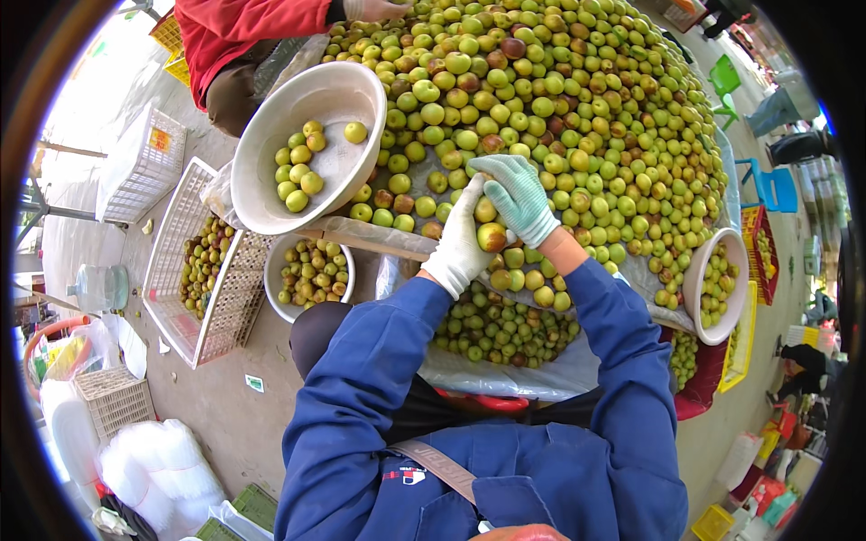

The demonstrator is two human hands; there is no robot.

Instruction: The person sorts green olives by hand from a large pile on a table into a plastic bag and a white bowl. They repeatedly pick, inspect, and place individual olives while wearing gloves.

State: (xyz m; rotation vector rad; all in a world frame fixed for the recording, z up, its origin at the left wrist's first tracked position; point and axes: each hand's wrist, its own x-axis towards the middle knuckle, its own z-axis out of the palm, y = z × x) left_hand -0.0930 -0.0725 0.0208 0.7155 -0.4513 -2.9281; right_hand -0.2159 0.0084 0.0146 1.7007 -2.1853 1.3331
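A broad heap of green and reddish-brown jujubes (582, 101) covers the sorting table before me. My left hand (457, 240), in a white knitted glove, curls around a jujube with a brown patch (492, 237). Against it, from the right, leans my right hand (517, 196) in a pale green glove, fingers bent over the left fingertips. Another jujube (485, 209) shows between the two hands. Whether the right fingers grip a fruit is hidden. Below my wrists, more jujubes (504, 328) lie in a plastic-lined container at my lap.
A large white basin (247, 169) with several jujubes rests at the table's left edge. Below it are a smaller filled bowl (272, 270) and a white plastic crate (196, 338). Another filled basin (690, 270) sits at right. A person's red sleeve (254, 27) reaches in at upper left.
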